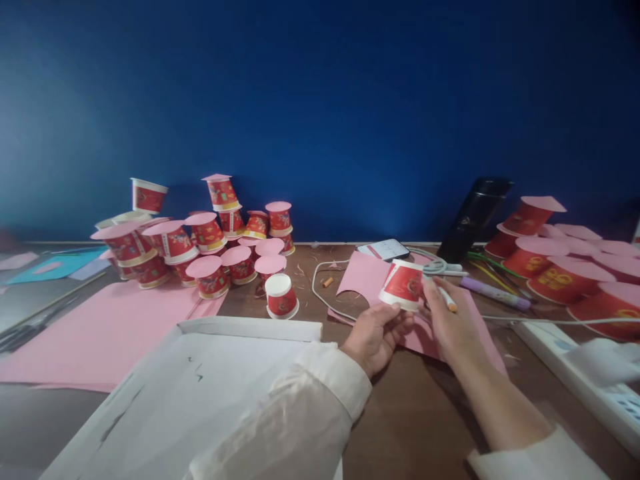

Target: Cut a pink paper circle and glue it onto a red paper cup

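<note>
My left hand [376,339] is closed around the lower rim of a red paper cup [403,285], held tilted with its white base up. My right hand [456,327] is against the cup's right side, its fingers closed on a slim white pen [442,293] with an orange end. Beneath the cup lies a sheet of pink paper [361,273] with a curved piece cut out of it. Another red cup [282,297] stands upside down to the left, a white disc of base on top. The pen's other end is hidden by my fingers.
Stacked cups with pink paper tops [207,267] stand at left, more cups [570,277] at right. A phone [384,249], a black bottle [474,220], a purple pen [493,292], a white cable [316,283] and a power strip [575,380] surround my hands. A white box lid [165,393] lies in front.
</note>
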The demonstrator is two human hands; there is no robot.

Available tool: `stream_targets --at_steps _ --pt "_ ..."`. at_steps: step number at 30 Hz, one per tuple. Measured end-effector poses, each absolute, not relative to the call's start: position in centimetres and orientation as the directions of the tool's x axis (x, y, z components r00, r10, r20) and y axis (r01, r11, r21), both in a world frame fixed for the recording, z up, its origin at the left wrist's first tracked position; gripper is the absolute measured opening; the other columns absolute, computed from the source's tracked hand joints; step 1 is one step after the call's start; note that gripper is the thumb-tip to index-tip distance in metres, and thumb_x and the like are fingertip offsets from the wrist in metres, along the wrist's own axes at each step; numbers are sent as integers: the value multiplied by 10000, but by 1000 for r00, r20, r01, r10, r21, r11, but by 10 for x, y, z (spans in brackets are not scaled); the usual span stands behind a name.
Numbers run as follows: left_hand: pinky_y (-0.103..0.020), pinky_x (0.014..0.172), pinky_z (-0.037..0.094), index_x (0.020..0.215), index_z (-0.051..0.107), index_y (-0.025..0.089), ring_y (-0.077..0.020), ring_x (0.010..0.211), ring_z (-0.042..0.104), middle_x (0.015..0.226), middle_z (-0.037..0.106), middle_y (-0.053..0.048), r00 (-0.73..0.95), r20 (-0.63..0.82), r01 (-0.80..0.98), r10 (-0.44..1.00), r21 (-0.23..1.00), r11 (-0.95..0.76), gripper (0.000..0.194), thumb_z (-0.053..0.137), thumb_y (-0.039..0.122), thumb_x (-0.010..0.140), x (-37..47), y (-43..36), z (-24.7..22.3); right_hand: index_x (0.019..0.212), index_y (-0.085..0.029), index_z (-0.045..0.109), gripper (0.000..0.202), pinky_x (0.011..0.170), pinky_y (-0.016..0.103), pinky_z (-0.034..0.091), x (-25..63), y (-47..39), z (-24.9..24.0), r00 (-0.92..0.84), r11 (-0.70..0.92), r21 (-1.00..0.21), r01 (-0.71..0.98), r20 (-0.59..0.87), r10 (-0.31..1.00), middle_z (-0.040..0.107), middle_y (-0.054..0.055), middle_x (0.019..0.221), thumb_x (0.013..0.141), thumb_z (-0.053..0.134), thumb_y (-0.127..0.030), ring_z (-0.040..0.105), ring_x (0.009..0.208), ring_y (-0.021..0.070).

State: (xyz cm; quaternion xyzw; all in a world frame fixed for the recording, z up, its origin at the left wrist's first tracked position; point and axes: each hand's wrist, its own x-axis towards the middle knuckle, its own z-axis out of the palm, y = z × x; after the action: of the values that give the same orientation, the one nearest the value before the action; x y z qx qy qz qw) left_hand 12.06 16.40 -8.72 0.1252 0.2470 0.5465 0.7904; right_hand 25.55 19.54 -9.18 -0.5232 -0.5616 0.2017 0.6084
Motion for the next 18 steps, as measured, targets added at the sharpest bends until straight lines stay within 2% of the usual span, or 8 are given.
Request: stream_targets --at_steps 3,5,8,11,14,18 --pt "-195 646 532 736 650 73 -116 630 648 689 668 -84 222 -327 -826 919 438 355 91 619 91 820 120 169 -85 1306 -189 561 496 707 369 569 258 189 -87 356 382 -791 479 572 739 700 134 1101 915 530 -493 694 838 222" --pt "-196 670 540 706 634 76 -113 635 647 683 662 -90 197 -348 -844 916 416 340 127 597 66 827 120 170 -84 1328 -192 561 477 723 383 562 257 181 -84 304 427 -759 492 609 732 712 123 1044 942 496 -465 689 803 217" --pt "-200 721 550 692 635 71 -106 636 641 657 645 -82 154 -351 -872 924 391 294 154 574 32 828 120 171 -83 1185 -201 661 369 754 389 547 252 171 -79 134 492 -641 589 678 723 719 101 957 936 522 -436 682 801 226" --pt "-203 740 554 696 647 70 -101 633 631 650 642 -74 124 -333 -882 935 395 258 151 578 29 823 119 172 -84 1044 -203 699 268 811 377 533 248 167 -75 -20 566 -467 680 759 651 728 96 989 933 536 -385 687 902 243" --pt "-204 721 551 713 661 65 -102 625 620 662 651 -81 124 -339 -872 933 411 265 131 593 44 823 118 173 -84 989 -198 703 249 792 358 537 245 168 -74 -64 561 -382 734 784 617 745 96 966 939 525 -366 702 895 242" --pt "-206 720 548 718 668 62 -103 630 620 652 645 -72 123 -329 -873 936 413 260 109 611 46 809 118 172 -84 970 -188 706 257 772 347 544 244 169 -73 -88 559 -326 762 804 588 753 102 929 940 521 -362 713 862 240"
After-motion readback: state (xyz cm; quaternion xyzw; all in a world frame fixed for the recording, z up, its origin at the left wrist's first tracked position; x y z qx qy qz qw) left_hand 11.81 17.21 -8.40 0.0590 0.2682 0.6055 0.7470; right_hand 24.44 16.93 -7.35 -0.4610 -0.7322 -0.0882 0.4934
